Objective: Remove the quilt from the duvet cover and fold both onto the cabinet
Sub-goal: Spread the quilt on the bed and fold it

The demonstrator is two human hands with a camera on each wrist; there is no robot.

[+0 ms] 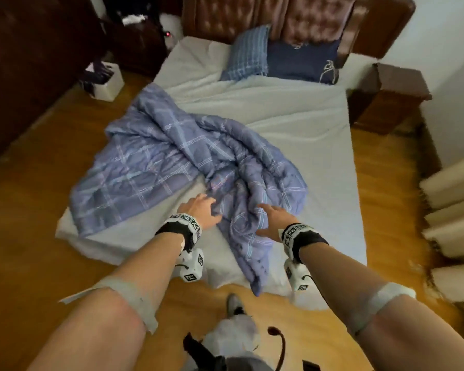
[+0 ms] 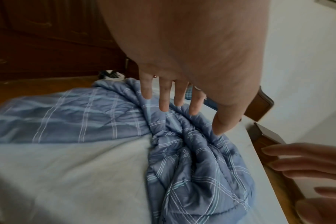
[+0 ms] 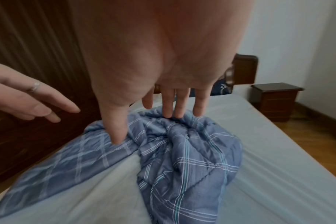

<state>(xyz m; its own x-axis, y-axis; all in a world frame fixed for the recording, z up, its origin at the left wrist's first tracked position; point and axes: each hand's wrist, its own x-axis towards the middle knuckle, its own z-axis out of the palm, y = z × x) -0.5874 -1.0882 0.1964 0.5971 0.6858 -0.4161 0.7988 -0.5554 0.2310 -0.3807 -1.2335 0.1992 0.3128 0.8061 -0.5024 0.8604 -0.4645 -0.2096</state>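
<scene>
The crumpled blue plaid duvet cover with the quilt inside (image 1: 188, 167) lay bunched on the light grey bed sheet (image 1: 292, 119), spread from the bed's left edge toward the foot, with one twisted end hanging over the foot edge. Whether the quilt was separate from the cover could not be told. The left hand (image 1: 201, 210) was released, fingers (image 2: 163, 97) straight and spread, held palm down over the central bunched folds; contact could not be confirmed. The right hand (image 1: 275, 218) was likewise released, its fingers (image 3: 167, 103) extended above the same bunch, just beside the left hand. Neither grip held fabric. Two blue pillows (image 1: 279, 57) rested against the brown tufted headboard (image 1: 265, 17). A dark wooden bedside cabinet (image 1: 394, 100) stood right of the bed on the wooden floor (image 1: 38, 236).
</scene>
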